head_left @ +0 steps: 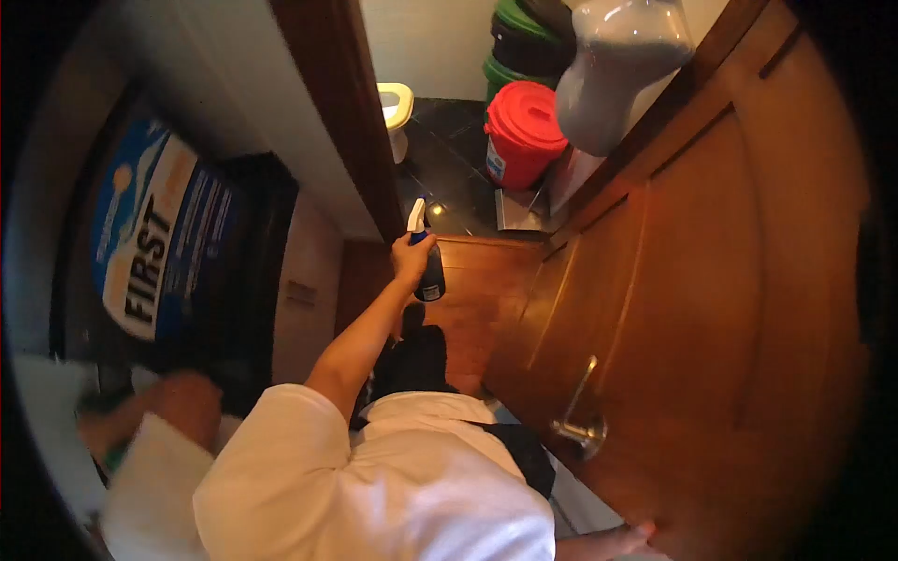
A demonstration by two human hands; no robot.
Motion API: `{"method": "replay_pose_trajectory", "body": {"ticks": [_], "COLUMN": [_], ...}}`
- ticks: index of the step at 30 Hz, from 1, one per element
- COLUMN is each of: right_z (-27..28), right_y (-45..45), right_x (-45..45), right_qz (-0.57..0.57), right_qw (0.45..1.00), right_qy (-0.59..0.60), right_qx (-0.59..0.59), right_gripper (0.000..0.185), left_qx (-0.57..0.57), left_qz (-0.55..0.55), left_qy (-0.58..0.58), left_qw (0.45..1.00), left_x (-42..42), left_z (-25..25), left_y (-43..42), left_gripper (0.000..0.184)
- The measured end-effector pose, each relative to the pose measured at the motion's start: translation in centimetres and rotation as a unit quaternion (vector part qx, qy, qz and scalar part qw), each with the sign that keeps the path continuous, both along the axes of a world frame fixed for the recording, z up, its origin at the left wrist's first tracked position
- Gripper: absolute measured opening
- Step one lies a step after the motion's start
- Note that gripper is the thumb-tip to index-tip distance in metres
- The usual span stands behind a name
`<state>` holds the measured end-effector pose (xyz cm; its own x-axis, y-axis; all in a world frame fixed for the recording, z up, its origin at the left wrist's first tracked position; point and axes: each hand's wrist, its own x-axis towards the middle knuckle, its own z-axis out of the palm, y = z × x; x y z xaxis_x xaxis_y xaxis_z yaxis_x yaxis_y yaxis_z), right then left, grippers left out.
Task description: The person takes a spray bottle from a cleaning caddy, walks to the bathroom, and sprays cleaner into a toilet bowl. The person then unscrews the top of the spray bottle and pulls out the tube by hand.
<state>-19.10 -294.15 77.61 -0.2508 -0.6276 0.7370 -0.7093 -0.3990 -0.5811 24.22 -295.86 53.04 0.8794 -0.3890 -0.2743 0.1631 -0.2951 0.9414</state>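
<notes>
My left hand (412,256) is wrapped round the neck of a dark spray bottle (429,276) with a white trigger head. It holds the bottle upright, out in front of me at the doorway. My right hand (629,540) shows only in part at the bottom edge, its fingers stretched out against the lower part of the brown wooden door (692,309). The door stands open on the right, with a metal lever handle (582,432).
Beyond the doorway are a toilet (397,107), a red lidded bin (526,131), green and black bins (524,42) and a white basin (625,65). A framed "FIRST" poster (154,234) is at left. A blurred arm (173,411) shows lower left; whose, I cannot tell.
</notes>
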Motion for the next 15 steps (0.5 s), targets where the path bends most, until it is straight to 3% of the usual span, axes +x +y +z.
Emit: {"method": "replay_pose_trajectory", "body": {"ticks": [5, 8, 10, 12, 13, 15], "right_z": [-1.2, -1.3, -1.3, -1.3, -1.4, -1.6], "right_y": [-3.3, -5.6, -6.6, -8.6, -9.9, -12.8], "right_x": [4.3, 8.5, 10.6, 12.8, 14.0, 16.2], "right_qz": [-0.12, -0.166, -0.182, -0.187, -0.185, -0.162], "right_qw": [0.992, 0.985, 0.982, 0.98, 0.98, 0.983], "right_qy": [0.019, 0.038, 0.043, 0.048, 0.05, 0.052], "right_qx": [0.023, 0.033, 0.037, 0.047, 0.054, 0.076], "right_gripper": [0.073, 0.07, 0.068, 0.066, 0.065, 0.064], "left_qx": [0.065, 0.095, 0.107, 0.094, 0.035, -0.013], "left_qz": [-0.085, -0.067, -0.105, -0.146, -0.154, -0.206], "left_qy": [-0.029, -0.007, -0.04, 0.048, 0.071, -0.005], "left_qw": [0.994, 0.993, 0.988, 0.984, 0.985, 0.979], "left_x": [7.2, 11.2, 11.0, 11.1, 10.3, 8.1], "left_z": [-6.4, -10.1, -4.8, -8.8, -11.2, -9.0], "left_y": [-5.8, -9.4, -11.8, -15.4, -17.4, -20.7], "left_gripper": [0.03, 0.033, 0.034, 0.039, 0.042, 0.041]}}
